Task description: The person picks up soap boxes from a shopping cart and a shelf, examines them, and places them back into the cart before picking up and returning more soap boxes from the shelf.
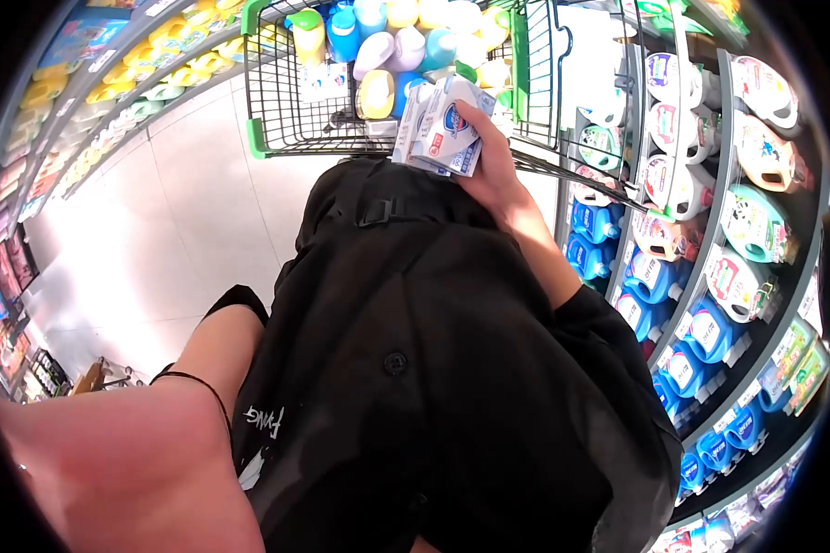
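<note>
A blurred left arm (pixel 129 461) looms closest, its grip unreadable, as the right hand (pixel 491 166) clamps white-and-blue packs (pixel 444 129) at the near side of a shopping cart (pixel 256 138) loaded with colorful bottles (pixel 375 55), beside shelves (pixel 724 92) of plastic jugs (pixel 681 129).

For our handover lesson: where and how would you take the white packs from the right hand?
Probably pinch the packs at their left edges, across the broad faces, coming from the left: they are flat and stacked, and the right hand covers their right.
</note>
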The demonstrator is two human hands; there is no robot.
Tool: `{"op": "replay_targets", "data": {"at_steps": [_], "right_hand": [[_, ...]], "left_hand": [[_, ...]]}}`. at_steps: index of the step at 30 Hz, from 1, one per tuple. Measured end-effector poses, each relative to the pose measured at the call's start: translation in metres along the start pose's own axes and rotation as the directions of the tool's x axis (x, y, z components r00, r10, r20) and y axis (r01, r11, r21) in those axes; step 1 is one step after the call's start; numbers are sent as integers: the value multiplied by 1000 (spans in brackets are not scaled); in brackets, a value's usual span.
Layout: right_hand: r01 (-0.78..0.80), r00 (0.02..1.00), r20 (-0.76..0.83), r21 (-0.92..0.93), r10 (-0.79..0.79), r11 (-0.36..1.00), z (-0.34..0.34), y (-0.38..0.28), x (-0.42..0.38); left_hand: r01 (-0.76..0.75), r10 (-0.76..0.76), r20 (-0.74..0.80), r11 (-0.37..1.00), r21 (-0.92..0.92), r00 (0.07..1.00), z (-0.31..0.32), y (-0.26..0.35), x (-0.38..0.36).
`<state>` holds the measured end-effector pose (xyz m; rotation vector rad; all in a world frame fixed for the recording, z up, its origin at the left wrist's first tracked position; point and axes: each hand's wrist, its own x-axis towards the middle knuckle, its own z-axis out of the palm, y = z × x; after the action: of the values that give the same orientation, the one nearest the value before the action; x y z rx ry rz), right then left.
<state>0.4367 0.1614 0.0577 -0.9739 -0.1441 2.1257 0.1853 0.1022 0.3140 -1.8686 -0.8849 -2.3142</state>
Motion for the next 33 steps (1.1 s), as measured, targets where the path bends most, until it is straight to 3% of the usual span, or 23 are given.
{"op": "replay_targets", "data": {"at_steps": [11,29,33], "right_hand": [[31,999,-10,9,-31,999,9,-1,-5],[4,1000,-15,-1,-4,1000,7,-3,-3],[-7,1000,0,-6,7,1000,4,-3,-5]], "left_hand": [[-138,133,53,985,105,990,-7,8,8],[-191,205,-42,957,218,978,5,-6,0],[-101,125,-103,972,211,987,16,-15,-20]]}}
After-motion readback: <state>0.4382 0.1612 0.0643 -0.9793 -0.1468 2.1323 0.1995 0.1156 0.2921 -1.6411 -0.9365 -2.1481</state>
